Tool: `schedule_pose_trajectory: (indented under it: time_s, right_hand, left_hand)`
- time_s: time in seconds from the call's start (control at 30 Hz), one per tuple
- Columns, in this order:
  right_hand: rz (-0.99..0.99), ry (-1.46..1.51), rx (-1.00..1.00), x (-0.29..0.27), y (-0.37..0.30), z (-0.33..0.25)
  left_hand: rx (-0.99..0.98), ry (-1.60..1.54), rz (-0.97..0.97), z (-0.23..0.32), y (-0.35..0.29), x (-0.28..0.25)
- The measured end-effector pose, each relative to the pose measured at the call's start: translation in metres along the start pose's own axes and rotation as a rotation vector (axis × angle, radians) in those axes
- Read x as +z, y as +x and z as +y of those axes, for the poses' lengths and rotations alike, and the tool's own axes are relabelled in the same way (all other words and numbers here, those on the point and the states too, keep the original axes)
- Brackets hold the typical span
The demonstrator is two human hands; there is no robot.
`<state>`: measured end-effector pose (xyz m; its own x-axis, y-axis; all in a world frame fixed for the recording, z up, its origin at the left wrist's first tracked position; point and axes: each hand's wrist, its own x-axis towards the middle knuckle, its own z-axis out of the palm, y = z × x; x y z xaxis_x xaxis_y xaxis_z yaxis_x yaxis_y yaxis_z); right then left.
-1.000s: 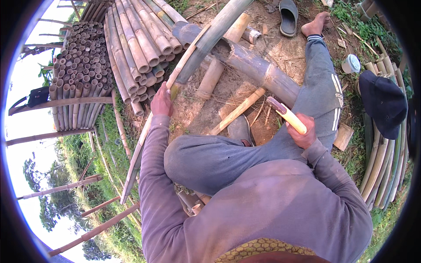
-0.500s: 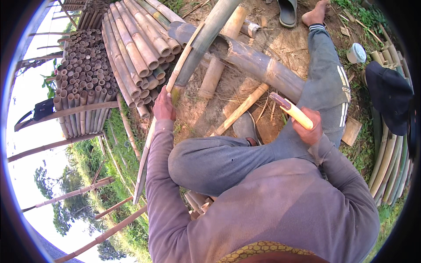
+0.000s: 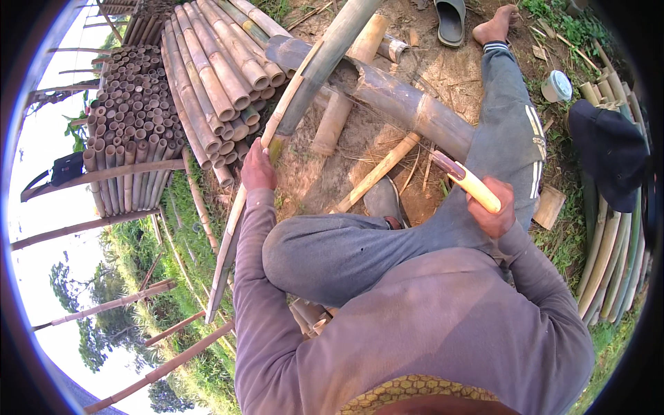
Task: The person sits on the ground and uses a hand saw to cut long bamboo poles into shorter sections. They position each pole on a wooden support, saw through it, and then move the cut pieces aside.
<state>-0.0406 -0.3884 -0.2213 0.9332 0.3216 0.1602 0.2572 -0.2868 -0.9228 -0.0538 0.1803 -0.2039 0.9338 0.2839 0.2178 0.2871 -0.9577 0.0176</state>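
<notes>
My left hand point(image 3: 258, 167) is closed around a long split bamboo pole point(image 3: 332, 52), which runs from the far top down past my left forearm. A pale strip shows along the pole's left edge, with a step where it ends. The pole crosses over a thick grey bamboo trunk point(image 3: 415, 107) that has a notch in it and lies against my outstretched right leg. Above my right thigh, my right hand point(image 3: 494, 209) grips a tool with a pale wooden handle point(image 3: 476, 189) and a dark, narrow front end pointing away from me; its exact kind is unclear.
Stacked bamboo poles point(image 3: 221, 76) lie at the far left, beside a rack of upright cut lengths point(image 3: 135, 111). A sandal point(image 3: 451, 22), a lidded tub point(image 3: 557, 86) and a dark cap point(image 3: 605, 152) are at the far and right side. A bamboo stick point(image 3: 380, 171) lies before my bent leg.
My right hand and its tool have moved slightly to the right and nearer to me. The left hand keeps its hold on the bamboo pole, and the view has shifted slightly.
</notes>
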Motion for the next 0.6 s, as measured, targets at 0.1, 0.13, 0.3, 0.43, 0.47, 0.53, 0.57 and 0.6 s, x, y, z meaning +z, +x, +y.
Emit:
schedule_pose_trajectory:
  time_s: [0.1,0.13,0.3,0.43,0.47,0.53,0.57,0.6]
  right_hand:
    - [0.055,0.087,0.079,-0.032,-0.025,-0.014]
    - [0.100,0.095,0.110,-0.035,-0.032,-0.016]
    - [0.179,0.223,0.233,-0.026,-0.009,-0.029]
    - [0.101,0.343,0.068,0.020,0.037,-0.023]
    - [0.110,0.394,0.060,0.033,0.048,-0.022]
    - [0.124,0.495,0.049,0.058,0.067,-0.020]
    - [0.123,0.445,0.027,0.068,0.075,-0.018]
    - [0.123,0.392,0.008,0.076,0.082,-0.017]
  left_hand:
    - [0.071,0.148,0.089,-0.001,-0.038,0.001]
    - [0.102,0.173,0.108,0.006,-0.054,0.003]
    - [0.205,0.055,-0.025,0.035,-0.111,0.031]
    - [0.369,0.034,-0.040,0.036,-0.063,-0.004]
    - [0.396,0.021,-0.029,0.040,-0.036,-0.017]
    - [0.389,0.001,0.035,0.050,0.015,-0.028]
    - [0.354,-0.008,0.086,0.054,0.041,-0.027]
    - [0.252,-0.035,0.076,0.063,0.068,-0.024]
